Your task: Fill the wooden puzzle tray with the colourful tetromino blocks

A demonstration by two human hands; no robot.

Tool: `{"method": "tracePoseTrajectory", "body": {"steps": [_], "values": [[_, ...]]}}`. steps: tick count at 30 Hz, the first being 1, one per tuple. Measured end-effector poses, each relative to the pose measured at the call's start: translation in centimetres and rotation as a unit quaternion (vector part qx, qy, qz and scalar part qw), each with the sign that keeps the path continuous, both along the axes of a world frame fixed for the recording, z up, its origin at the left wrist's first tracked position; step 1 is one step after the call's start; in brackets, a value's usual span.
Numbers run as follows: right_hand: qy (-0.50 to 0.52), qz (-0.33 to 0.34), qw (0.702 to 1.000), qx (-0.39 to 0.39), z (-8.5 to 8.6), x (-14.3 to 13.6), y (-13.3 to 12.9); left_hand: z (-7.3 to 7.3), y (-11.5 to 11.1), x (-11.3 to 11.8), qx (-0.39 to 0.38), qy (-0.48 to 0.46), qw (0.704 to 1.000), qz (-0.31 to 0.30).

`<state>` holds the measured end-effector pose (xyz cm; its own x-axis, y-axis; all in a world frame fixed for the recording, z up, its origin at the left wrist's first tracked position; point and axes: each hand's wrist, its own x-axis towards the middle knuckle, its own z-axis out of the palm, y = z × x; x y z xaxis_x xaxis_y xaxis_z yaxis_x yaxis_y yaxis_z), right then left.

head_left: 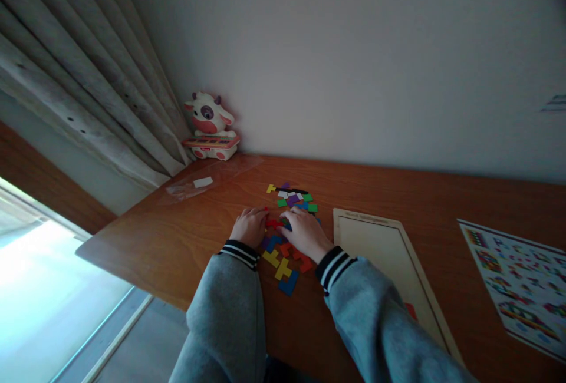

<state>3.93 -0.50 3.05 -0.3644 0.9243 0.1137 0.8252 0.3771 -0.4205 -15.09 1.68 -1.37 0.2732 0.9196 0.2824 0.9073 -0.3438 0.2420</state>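
Observation:
My left hand [250, 227] is at the left edge of a spread of flat coloured puzzle pieces, its fingers curled, with a bit of a red puzzle piece [266, 209] showing at the fingertips. Over the middle of the spread is my right hand [306, 234], its thumb and fingers apart, just above or touching the pieces. Between the hands lies another red piece [274, 224]. Nearer me are yellow pieces [283, 269], a blue piece [289, 283] and red ones [304, 263]. Beyond the hands lie purple [292, 200], green [308, 197], white and black pieces.
A wooden puzzle tray [367, 238] lies to the right, partly under my right sleeve, with a red piece [411, 311] in it. Farther right is a printed pattern sheet [517, 283]. A toy cow with a keyboard [211, 126] and a clear plastic bag [181, 190] are back left.

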Motion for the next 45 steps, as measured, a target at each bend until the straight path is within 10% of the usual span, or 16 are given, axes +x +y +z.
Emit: {"method": "tracePoseTrajectory", "body": {"steps": [16,24,30,37,45], "values": [[0.099,-0.011,0.991,-0.094,-0.7,-2.2,2.5,1.0,0.5,-1.4,-0.022,-0.039,0.999,0.031],[0.206,-0.006,0.976,-0.065,3.5,8.5,-2.0,0.7,0.9,-0.7,-0.016,-0.074,0.996,0.050],[0.295,-0.119,0.940,-0.123,1.7,17.0,-6.5,1.2,0.7,0.8,-0.003,-0.043,0.998,0.041],[0.299,-0.151,0.930,-0.151,-2.2,17.8,-8.4,1.6,0.5,2.6,0.006,-0.002,0.999,0.049],[0.324,-0.142,0.924,-0.146,-1.5,17.7,-9.5,2.0,0.9,3.0,-0.090,-0.196,0.968,0.128]]}}
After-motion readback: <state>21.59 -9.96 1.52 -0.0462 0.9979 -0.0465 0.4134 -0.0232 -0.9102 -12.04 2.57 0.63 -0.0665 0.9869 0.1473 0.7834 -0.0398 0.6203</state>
